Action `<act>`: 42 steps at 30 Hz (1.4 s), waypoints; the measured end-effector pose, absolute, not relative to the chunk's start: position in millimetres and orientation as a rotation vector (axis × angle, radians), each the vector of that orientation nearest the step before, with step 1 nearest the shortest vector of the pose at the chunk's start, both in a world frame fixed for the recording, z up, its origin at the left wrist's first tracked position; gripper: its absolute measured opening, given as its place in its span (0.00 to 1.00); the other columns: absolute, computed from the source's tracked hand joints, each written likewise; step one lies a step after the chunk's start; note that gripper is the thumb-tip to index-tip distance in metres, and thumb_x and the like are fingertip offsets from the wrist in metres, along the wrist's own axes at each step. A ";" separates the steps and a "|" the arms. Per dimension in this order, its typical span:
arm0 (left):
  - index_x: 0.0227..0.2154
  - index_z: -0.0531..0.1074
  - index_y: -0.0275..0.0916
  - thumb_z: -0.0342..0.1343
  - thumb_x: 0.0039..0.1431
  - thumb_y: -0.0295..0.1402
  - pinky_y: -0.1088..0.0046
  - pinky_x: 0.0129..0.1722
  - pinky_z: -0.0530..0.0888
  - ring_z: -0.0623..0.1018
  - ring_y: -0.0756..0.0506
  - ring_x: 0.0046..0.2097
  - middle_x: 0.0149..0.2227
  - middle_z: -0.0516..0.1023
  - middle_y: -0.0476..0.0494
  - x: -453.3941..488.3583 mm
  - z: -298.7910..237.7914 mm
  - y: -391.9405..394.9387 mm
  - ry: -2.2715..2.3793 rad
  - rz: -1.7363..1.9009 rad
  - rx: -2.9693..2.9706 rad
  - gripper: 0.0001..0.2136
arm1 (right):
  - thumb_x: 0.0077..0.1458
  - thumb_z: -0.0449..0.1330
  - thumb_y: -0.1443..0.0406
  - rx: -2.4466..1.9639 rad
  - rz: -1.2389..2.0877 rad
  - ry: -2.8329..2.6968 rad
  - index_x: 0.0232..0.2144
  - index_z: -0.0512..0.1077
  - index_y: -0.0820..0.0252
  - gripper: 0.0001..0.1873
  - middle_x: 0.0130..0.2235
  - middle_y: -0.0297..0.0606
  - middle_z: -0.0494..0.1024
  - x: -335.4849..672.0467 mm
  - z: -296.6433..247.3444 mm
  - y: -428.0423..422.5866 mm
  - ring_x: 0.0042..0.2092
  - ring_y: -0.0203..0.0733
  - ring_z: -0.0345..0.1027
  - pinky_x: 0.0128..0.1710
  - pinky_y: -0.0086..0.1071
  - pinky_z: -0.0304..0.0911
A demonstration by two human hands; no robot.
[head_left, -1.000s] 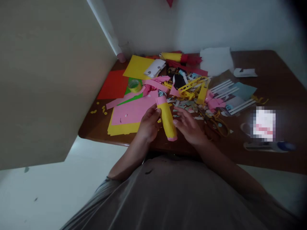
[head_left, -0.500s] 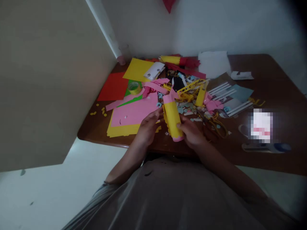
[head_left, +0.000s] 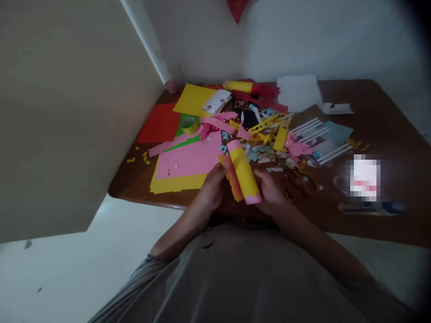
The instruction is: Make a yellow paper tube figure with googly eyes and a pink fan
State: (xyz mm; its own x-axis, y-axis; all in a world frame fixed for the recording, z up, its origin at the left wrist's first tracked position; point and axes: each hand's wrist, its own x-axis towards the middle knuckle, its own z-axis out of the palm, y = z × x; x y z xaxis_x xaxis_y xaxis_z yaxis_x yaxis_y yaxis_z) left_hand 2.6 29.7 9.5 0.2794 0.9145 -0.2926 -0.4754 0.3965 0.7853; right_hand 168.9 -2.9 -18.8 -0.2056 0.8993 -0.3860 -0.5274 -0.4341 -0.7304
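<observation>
Over the table's front edge I hold a pink paper tube (head_left: pixel 235 146), tilted, with yellow paper (head_left: pixel 245 172) wrapped round its middle. The yellow sheet's free end (head_left: pixel 234 179), with a scalloped edge, stands away from the tube on the left. My left hand (head_left: pixel 213 185) is closed on that loose end, its thumb against the paper. At the tube's lower right side is my right hand (head_left: pixel 272 190), gripping it from behind; some of its fingers are hidden. Close by on the right lie scissors (head_left: pixel 306 179) with yellow-orange handles.
Pink and yellow sheets (head_left: pixel 188 159) lie left of my hands, near a roll of tape (head_left: pixel 188 124). Paper scraps (head_left: pixel 259 154) cover the middle of the brown table (head_left: pixel 363 98). Behind them lies a yellow-and-red paper tube (head_left: pixel 240 86). White strips (head_left: pixel 313 130) lie on the right.
The yellow paper's scalloped end has been pulled away from the tube to the left, opening a gap. The tube has shifted slightly down and tilted more, and my right thumb has moved off its front.
</observation>
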 end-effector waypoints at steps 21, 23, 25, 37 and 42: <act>0.49 0.85 0.39 0.87 0.44 0.39 0.52 0.56 0.84 0.90 0.33 0.50 0.46 0.92 0.40 -18.2 -5.7 13.5 0.975 1.060 0.732 0.29 | 0.55 0.74 0.38 -1.159 1.435 -0.734 0.56 0.74 0.46 0.35 0.51 0.39 0.88 161.6 -23.4 -23.6 0.52 0.54 0.84 0.50 0.44 0.80; 0.52 0.84 0.40 0.87 0.46 0.39 0.51 0.56 0.85 0.90 0.31 0.52 0.49 0.92 0.38 -23.0 -5.2 14.7 0.936 1.057 0.745 0.30 | 0.48 0.80 0.44 -1.196 1.448 -0.743 0.55 0.76 0.48 0.37 0.51 0.40 0.89 163.1 -22.7 -24.8 0.51 0.54 0.84 0.51 0.45 0.80; 0.54 0.83 0.40 0.86 0.46 0.40 0.51 0.59 0.85 0.90 0.30 0.54 0.53 0.91 0.35 -28.9 -4.8 18.4 0.935 1.057 0.747 0.32 | 0.45 0.80 0.47 -1.251 1.463 -0.742 0.50 0.78 0.51 0.34 0.49 0.42 0.89 165.1 -24.0 -23.2 0.50 0.54 0.83 0.52 0.45 0.79; 0.75 0.67 0.44 0.76 0.53 0.33 0.55 0.59 0.83 0.85 0.36 0.56 0.61 0.82 0.38 -62.6 -23.6 59.8 1.438 0.791 1.582 0.46 | 0.55 0.68 0.57 -1.574 1.208 -1.087 0.47 0.83 0.55 0.18 0.49 0.44 0.90 178.1 -41.3 5.4 0.51 0.55 0.83 0.58 0.48 0.76; 0.79 0.62 0.42 0.68 0.61 0.31 0.47 0.64 0.82 0.81 0.31 0.66 0.70 0.75 0.28 -68.0 -29.1 54.5 1.530 0.812 1.911 0.43 | 0.58 0.70 0.60 -1.706 0.960 -1.245 0.54 0.85 0.54 0.21 0.48 0.45 0.91 204.2 -14.1 -24.8 0.50 0.57 0.83 0.60 0.51 0.73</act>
